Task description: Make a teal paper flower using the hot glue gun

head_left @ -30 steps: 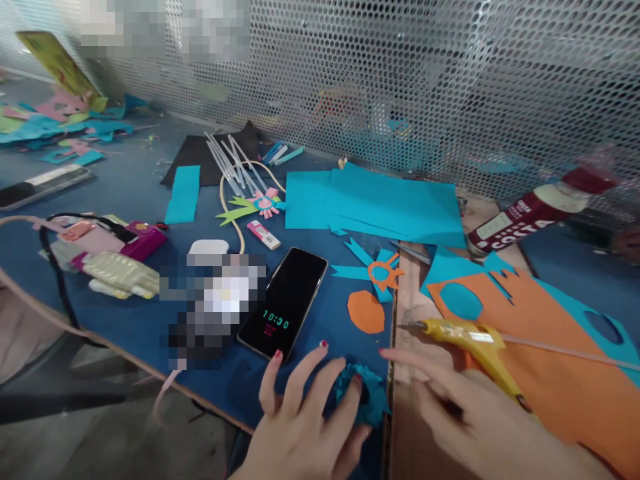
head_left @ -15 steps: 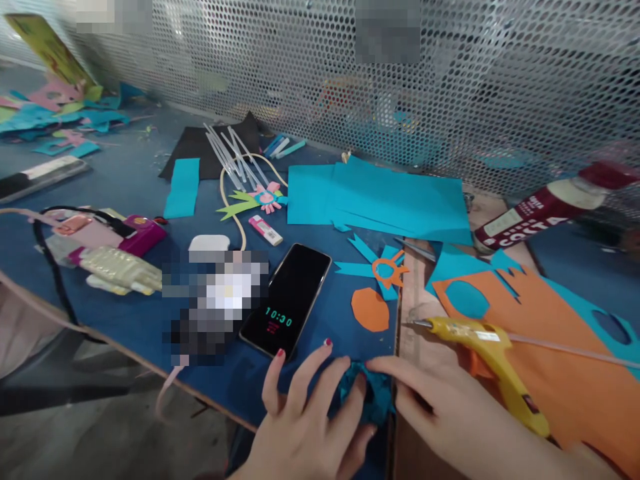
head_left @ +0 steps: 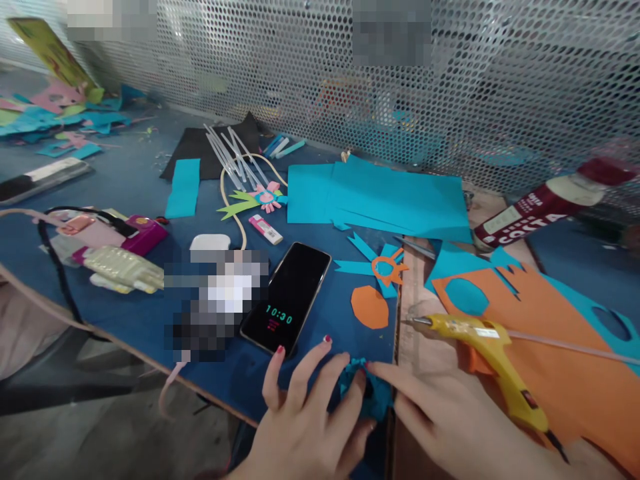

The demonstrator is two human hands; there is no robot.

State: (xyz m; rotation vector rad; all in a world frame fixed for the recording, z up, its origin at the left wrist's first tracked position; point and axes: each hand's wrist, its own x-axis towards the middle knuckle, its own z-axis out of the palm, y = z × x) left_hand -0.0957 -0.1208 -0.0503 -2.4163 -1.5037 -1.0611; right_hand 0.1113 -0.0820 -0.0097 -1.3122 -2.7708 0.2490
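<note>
Blue foam piece [head_left: 367, 393] under both hands; phone [head_left: 287, 298] reads 10:30.

Pixelated patch [head_left: 215, 303] hides object beside phone [head_left: 287, 298]; bottle [head_left: 553, 200] blurred.

Phone [head_left: 287, 298] lies left of glue gun [head_left: 487, 353]; paper sheets [head_left: 385, 200] behind both; bottle [head_left: 550, 200] at far right.

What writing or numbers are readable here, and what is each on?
"10:30": on the screen of the black phone.
"COSTA", partly cut off: on the dark red bottle lying at right.
Small print on the yellow glue gun and on the pink-and-white stick: too blurred to read.
</note>
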